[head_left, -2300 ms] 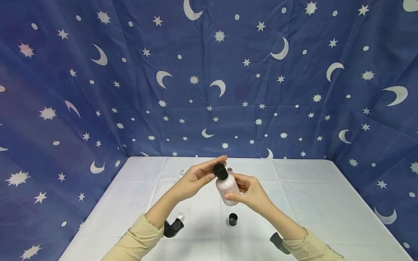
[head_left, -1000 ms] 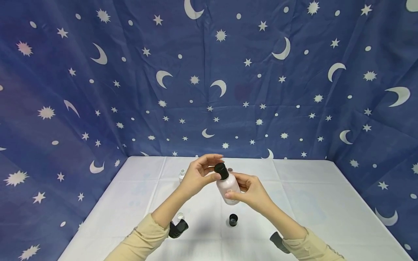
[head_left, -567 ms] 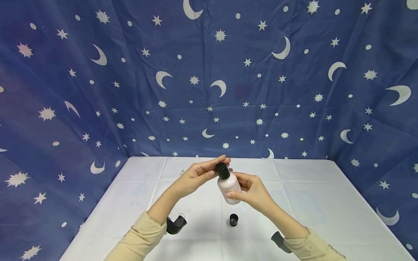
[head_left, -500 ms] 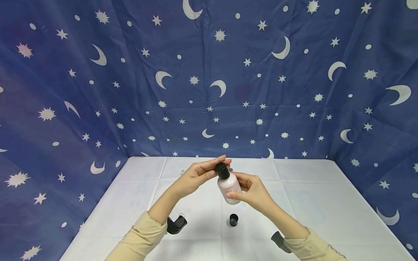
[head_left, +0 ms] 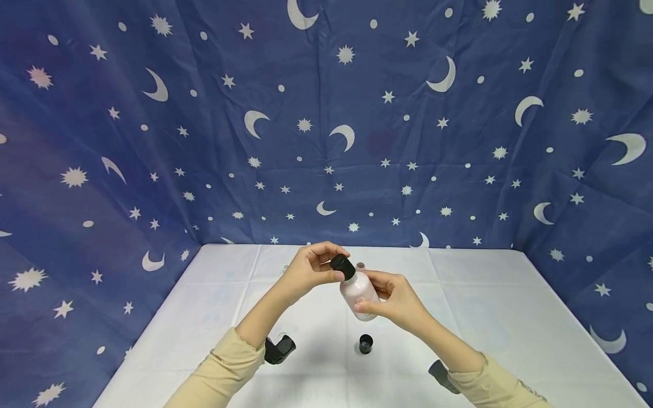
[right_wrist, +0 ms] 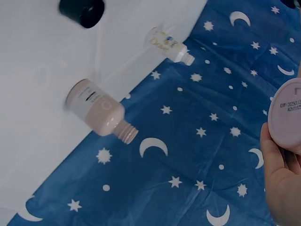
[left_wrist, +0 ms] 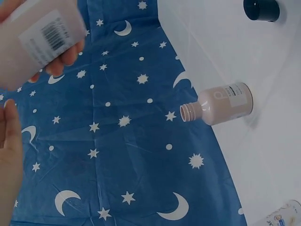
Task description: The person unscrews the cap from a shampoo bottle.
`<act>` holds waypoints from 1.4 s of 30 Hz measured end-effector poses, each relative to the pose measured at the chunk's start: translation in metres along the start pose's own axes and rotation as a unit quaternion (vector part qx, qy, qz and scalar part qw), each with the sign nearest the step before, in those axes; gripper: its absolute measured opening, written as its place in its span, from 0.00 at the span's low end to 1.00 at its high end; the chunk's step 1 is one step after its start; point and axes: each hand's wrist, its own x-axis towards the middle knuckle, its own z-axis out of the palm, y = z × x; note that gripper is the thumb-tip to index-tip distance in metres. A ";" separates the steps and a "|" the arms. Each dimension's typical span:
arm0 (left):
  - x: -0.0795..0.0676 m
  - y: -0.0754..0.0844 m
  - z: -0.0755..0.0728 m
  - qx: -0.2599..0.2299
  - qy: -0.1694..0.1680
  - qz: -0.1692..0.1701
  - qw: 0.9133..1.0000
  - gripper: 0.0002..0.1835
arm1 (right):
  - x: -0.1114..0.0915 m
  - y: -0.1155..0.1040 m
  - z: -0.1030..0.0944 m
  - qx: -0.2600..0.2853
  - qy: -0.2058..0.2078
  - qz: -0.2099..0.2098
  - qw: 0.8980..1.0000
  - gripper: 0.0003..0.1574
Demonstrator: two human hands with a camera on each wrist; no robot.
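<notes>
A pale pink bottle (head_left: 359,294) with a black cap (head_left: 342,267) at its neck is held up over the table, leaning top-left. My right hand (head_left: 395,297) grips its body, thumb in front and fingers behind. At the top, my left hand (head_left: 308,275) pinches the cap between thumb and bent fingers. In the left wrist view the held bottle's side shows a barcode label (left_wrist: 54,35); its cap is out of that view. The right wrist view shows the bottle's round base (right_wrist: 289,115) with printed date text.
An uncapped pink bottle (right_wrist: 101,110) stands behind my hands, and an uncapped white Dove bottle (right_wrist: 167,45) stands farther left. A loose black cap (head_left: 365,344) lies nearer me on the white table (head_left: 479,317). My left wrist camera (head_left: 279,349) nearly hides a small white item (head_left: 282,334).
My left fingers, straighter against the cap half a second ago, are bent round it again. The cap has tipped slightly left. My right hand keeps its hold on the bottle, almost still.
</notes>
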 end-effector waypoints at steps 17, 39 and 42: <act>0.000 0.007 -0.001 0.020 0.020 -0.004 1.000 0.43 | 0.002 0.002 -0.004 -0.025 -0.009 -0.001 1.000 0.37; -0.001 0.013 0.001 0.031 0.034 0.019 0.999 0.32 | 0.000 0.005 -0.004 -0.002 0.001 -0.005 1.000 0.32; -0.002 0.013 0.001 0.020 0.036 0.015 0.999 0.39 | 0.000 0.005 -0.005 -0.008 0.002 -0.013 1.000 0.33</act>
